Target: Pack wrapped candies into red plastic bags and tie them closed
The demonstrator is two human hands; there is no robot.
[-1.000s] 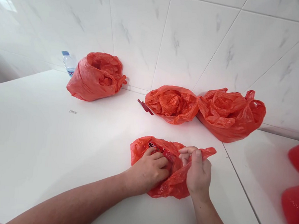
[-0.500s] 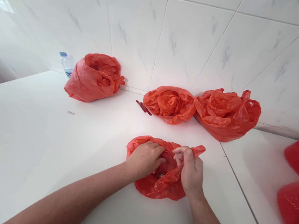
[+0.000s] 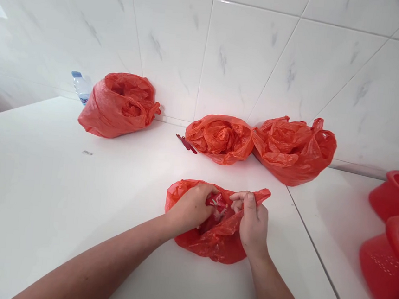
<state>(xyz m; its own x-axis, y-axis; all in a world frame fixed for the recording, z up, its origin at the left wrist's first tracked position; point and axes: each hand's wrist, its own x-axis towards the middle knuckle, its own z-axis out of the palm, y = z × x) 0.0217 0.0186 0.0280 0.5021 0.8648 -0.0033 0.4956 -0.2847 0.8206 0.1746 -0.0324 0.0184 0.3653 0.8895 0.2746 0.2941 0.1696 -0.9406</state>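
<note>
A small red plastic bag (image 3: 212, 241) lies on the white counter (image 3: 58, 202) in front of me. My left hand (image 3: 190, 207) reaches into the bag's mouth, its fingers curled around a red packet (image 3: 216, 202) inside. My right hand (image 3: 253, 221) pinches the bag's right edge and holds it up, keeping the mouth apart. Most of the packet is hidden by the plastic and my fingers.
Three fuller red bags stand along the tiled wall: one at the left (image 3: 117, 105), two touching in the middle (image 3: 219, 138) and right (image 3: 292, 148). A water bottle (image 3: 79, 86) stands behind the left bag. A small dark red object (image 3: 186, 143) lies by the middle bag. Red basins (image 3: 391, 231) sit at the right.
My left hand has pushed deeper into the bag and closed on the packet. The bag has bunched up and shifted slightly left; my right hand keeps its pinch on the edge.
</note>
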